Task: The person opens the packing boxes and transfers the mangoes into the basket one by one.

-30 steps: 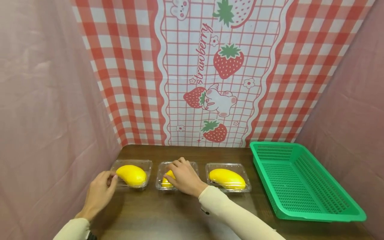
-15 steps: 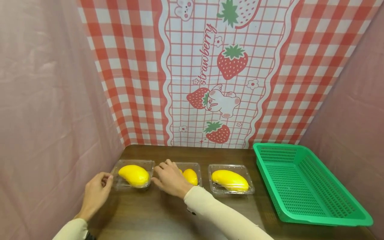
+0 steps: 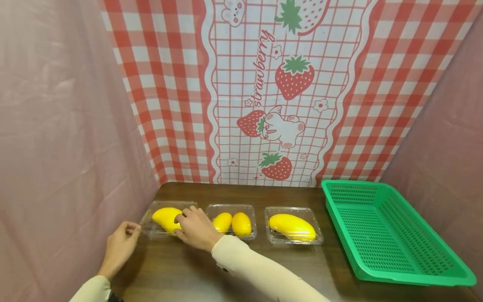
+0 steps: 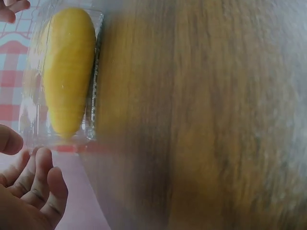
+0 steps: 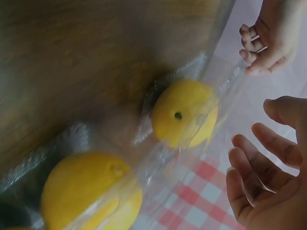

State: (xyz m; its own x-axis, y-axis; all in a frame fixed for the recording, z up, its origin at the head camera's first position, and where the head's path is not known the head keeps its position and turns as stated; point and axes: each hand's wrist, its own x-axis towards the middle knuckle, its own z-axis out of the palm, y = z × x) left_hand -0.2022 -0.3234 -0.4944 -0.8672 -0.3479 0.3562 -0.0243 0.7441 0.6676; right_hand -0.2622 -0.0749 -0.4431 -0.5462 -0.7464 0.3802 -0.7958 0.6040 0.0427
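A mango (image 3: 164,217) lies in the left clear plastic box (image 3: 149,230); the mango (image 4: 69,72) also shows lengthwise in the left wrist view. My left hand (image 3: 120,245) pinches the near left corner of this box between thumb and fingertips. Over the right part of the same box hovers my right hand (image 3: 198,228), its fingers (image 5: 261,158) loosely bent with nothing between them, covering the mango's right end in the head view. The middle clear box (image 3: 231,207) bears two smaller yellow fruits (image 3: 241,224). Another mango (image 3: 290,226) sits in the right clear box (image 3: 318,239).
A green plastic basket (image 3: 388,235) with slotted walls stands at the right of the brown table (image 3: 181,268). Behind the table hangs a red checked strawberry cloth (image 3: 260,92). Pink curtains (image 3: 68,147) close off both sides.
My right hand has moved left from the middle box to the left box, uncovering the two smaller yellow fruits. The left hand stays at the left box's corner. The view shifts slightly.
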